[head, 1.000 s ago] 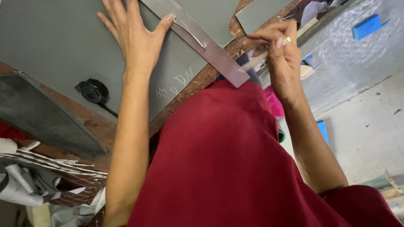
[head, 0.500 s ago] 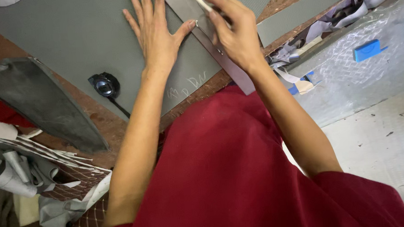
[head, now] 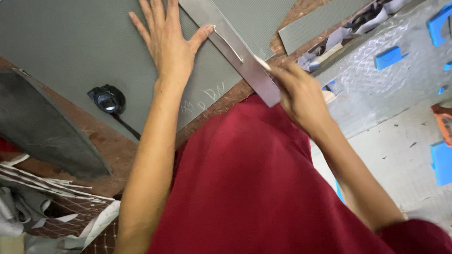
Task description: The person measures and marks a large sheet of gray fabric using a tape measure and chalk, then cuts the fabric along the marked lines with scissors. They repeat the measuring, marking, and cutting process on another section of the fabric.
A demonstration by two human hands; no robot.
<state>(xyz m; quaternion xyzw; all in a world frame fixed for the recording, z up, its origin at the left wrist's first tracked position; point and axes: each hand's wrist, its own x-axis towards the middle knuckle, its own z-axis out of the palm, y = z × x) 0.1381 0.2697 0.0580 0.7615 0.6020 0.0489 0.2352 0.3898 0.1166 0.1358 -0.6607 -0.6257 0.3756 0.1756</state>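
A dark curved piece [head: 38, 130] lies at the left on the brown table [head: 110, 152], above a heap of scraps [head: 31, 211]. A small black tool [head: 107, 100] rests on the grey sheet [head: 65, 52]. The left hand [head: 167, 40] lies flat on that sheet, fingers spread, thumb touching the metal ruler [head: 232, 45], which runs slantwise across the sheet's finely textured surface. The right hand [head: 298, 93] is closed at the ruler's lower end on something thin and pale, too blurred to identify. The fingertips of the left hand are cut off at the top edge.
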